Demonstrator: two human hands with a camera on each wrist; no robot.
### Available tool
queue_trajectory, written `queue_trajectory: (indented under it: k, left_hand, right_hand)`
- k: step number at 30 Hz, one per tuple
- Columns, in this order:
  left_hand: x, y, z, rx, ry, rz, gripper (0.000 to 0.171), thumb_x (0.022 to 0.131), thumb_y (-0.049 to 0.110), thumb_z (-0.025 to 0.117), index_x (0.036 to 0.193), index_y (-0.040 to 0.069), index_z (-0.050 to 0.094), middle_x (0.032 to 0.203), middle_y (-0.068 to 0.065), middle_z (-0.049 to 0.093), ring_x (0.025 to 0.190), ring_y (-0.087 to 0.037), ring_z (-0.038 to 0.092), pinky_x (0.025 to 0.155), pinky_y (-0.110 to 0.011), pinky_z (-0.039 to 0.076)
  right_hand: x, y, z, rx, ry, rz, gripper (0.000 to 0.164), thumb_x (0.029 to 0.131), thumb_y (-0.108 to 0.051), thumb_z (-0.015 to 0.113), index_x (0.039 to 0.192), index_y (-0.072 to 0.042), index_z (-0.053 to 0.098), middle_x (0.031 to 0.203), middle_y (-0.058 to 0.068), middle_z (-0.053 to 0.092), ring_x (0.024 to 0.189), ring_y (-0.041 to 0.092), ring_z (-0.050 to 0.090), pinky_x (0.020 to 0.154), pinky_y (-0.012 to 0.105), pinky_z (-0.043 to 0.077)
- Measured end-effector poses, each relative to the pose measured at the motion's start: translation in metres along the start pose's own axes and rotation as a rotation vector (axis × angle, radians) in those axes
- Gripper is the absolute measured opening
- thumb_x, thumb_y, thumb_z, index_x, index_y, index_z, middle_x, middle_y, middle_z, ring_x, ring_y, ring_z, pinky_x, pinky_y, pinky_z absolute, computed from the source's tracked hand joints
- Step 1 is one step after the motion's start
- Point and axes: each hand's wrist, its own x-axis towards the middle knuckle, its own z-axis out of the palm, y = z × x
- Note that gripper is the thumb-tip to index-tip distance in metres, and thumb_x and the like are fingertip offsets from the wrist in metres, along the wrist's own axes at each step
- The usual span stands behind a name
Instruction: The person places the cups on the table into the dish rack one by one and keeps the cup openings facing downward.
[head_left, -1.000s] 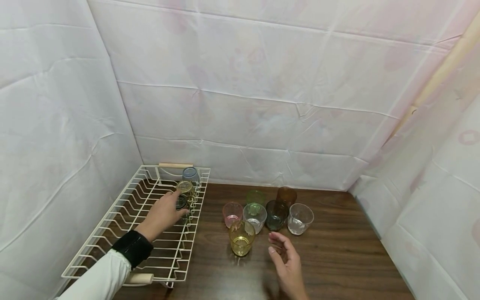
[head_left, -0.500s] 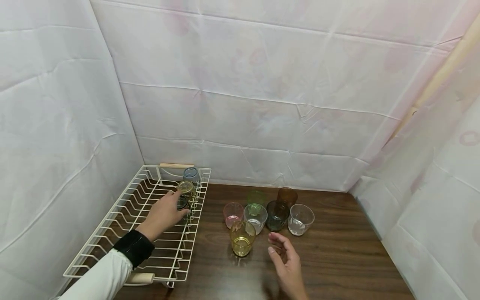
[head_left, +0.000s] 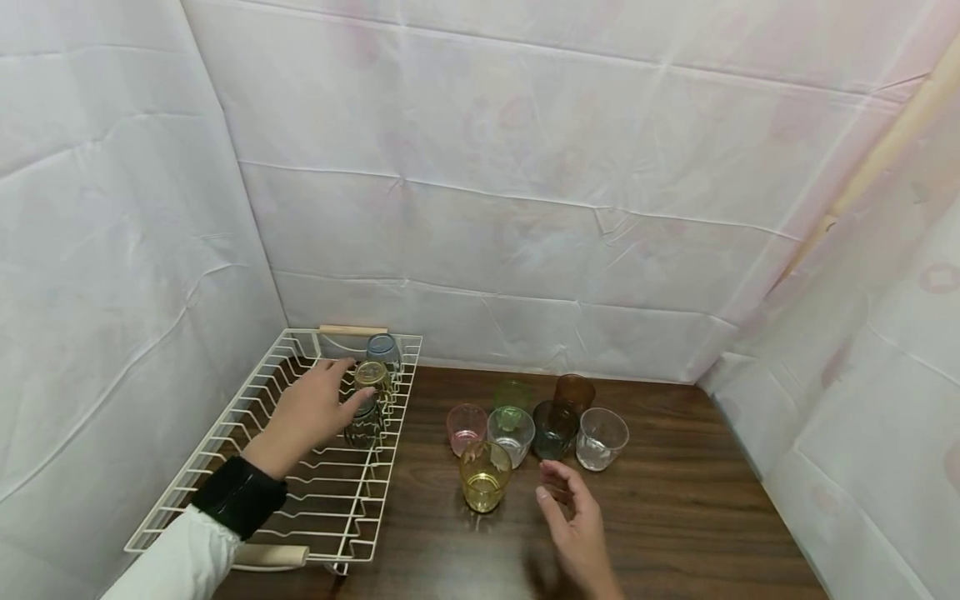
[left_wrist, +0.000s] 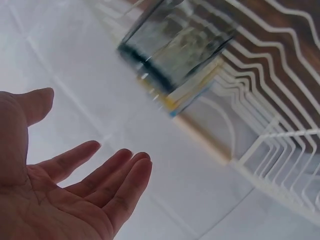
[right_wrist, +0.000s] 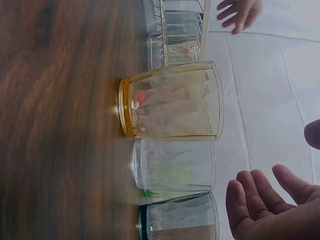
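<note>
My left hand point(head_left: 311, 410) is raised over the white wire dish rack, fingers spread and holding nothing. Beneath and beside it three upside-down glasses stand in a row along the rack's right side: a dark grey glass point(head_left: 363, 429), a yellow one point(head_left: 378, 377) and a blue one point(head_left: 384, 347). In the left wrist view the dark glass point(left_wrist: 177, 40) is apart from the fingers. My right hand point(head_left: 577, 525) hovers over the table with loosely bent, vacant fingers. Closest to it are an upright yellow glass point(head_left: 483, 487) on its left and a dark grey glass point(head_left: 552, 437) behind.
Behind the yellow glass stand a pink glass point(head_left: 466, 429), a clear glass point(head_left: 519, 446), a green glass point(head_left: 512, 392), a brown glass point(head_left: 576, 390) and another clear glass point(head_left: 602, 437). The dish rack point(head_left: 330, 557) has wooden handles. White cloth walls point(head_left: 487, 217) enclose the table point(head_left: 675, 517).
My left hand has let go of the dark grey glass and lifted back to the left, leaving it upside down in the rack. The right hand has barely moved.
</note>
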Motion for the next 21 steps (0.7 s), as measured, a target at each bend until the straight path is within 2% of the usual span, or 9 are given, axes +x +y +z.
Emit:
queue_trajectory:
  k: [4,10,14,21]
  left_hand:
    - [-0.009,0.005,-0.017,-0.017,0.031,-0.005,0.069,0.106,0.048,0.063,0.152,-0.001,0.051,0.145,-0.036,0.057,0.127,-0.056,0.061,0.097,-0.070,0.054]
    - [-0.035,0.017,-0.030,-0.029,0.086,0.004,0.064,0.109,0.045,0.060,0.155,0.001,0.051,0.143,-0.034,0.059,0.125,-0.054,0.063,0.094,-0.069,0.055]
    - [-0.054,0.028,-0.034,-0.039,0.148,0.036,0.060,0.108,0.040,0.062,0.153,0.001,0.054,0.138,-0.030,0.064,0.116,-0.051,0.068,0.088,-0.066,0.058]
    - [-0.081,0.054,-0.029,-0.073,0.225,0.100,0.053,0.105,0.035,0.069,0.148,0.006,0.060,0.134,-0.023,0.069,0.115,-0.045,0.072,0.089,-0.063,0.061]
  right_hand:
    - [0.005,-0.002,0.000,-0.029,-0.013,-0.011,0.035,0.095,0.006,0.072,0.129,0.003,0.068,0.123,-0.003,0.072,0.110,0.000,0.067,0.091,0.023,0.060]
    - [0.011,-0.007,0.001,-0.119,-0.032,0.025,0.038,0.093,-0.002,0.078,0.130,-0.002,0.068,0.127,0.002,0.071,0.113,-0.003,0.064,0.093,0.027,0.059]
    - [0.013,-0.008,0.003,-0.161,-0.038,0.035,0.043,0.090,-0.004,0.081,0.131,-0.003,0.068,0.127,0.001,0.072,0.113,-0.002,0.064,0.093,0.029,0.059]
    - [0.020,-0.009,0.011,-0.265,-0.073,-0.035,0.050,0.086,-0.012,0.088,0.132,-0.014,0.069,0.124,-0.003,0.071,0.111,0.003,0.063,0.092,0.033,0.059]
